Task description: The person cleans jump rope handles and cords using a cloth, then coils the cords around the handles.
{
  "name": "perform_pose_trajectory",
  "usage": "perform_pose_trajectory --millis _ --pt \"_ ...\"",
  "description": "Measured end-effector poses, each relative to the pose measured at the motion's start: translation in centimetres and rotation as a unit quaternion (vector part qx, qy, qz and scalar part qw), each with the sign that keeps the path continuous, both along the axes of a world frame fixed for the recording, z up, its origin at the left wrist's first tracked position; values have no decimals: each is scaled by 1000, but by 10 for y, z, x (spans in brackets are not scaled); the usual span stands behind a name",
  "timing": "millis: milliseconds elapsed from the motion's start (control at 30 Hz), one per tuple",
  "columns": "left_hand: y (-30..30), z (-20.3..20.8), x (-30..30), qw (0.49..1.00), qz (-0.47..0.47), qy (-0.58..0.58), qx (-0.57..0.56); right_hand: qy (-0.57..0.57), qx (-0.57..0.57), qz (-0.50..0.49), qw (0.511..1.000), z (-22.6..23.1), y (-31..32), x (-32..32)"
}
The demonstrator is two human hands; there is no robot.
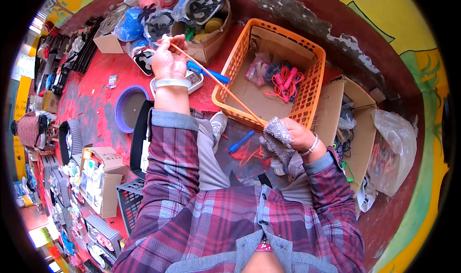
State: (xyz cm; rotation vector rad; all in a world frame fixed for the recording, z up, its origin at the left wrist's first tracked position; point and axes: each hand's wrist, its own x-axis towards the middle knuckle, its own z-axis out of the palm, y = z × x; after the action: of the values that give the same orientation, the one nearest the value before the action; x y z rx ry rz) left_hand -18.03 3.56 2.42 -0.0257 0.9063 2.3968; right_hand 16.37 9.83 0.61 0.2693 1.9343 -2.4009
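An orange jump rope cord (218, 85) is stretched at a slant between my two hands. My left hand (169, 61), raised at the upper left, is closed on the cord near its upper end. My right hand (298, 136) grips a fuzzy grey cloth (277, 139) bunched about the cord's lower end. A blue jump rope handle (207, 72) hangs beside my left wrist, across the cord. Another blue handle (241, 142) lies on the floor below the basket, next to loose orange cord (250, 157). Whether these all belong to one rope I cannot tell.
Ahead stands an orange basket (317, 76) with cardboard lining and pink-handled jump ropes (286, 83). To its right are an open carton (363, 143) and a clear plastic bag (394, 148). A purple basin (120, 110) and a filled carton (208, 48) stand left. A peeling wall (345, 42) borders the far side.
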Motion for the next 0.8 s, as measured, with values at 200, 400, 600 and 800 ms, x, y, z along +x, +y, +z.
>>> perform_pose_trajectory --millis 200,400,600,800 --pt "-25 -14 -50 995 94 -16 -4 0 -7 -2 1000 19 7 16" --pt "-17 -11 -36 995 70 -62 17 99 -175 -240 950 16 10 -11" --pt "2 -30 -17 986 -30 -164 13 266 -322 -145 897 12 27 -52" --pt "-3 -29 3 971 11 -183 -154 274 -270 -117 915 12 27 -68"
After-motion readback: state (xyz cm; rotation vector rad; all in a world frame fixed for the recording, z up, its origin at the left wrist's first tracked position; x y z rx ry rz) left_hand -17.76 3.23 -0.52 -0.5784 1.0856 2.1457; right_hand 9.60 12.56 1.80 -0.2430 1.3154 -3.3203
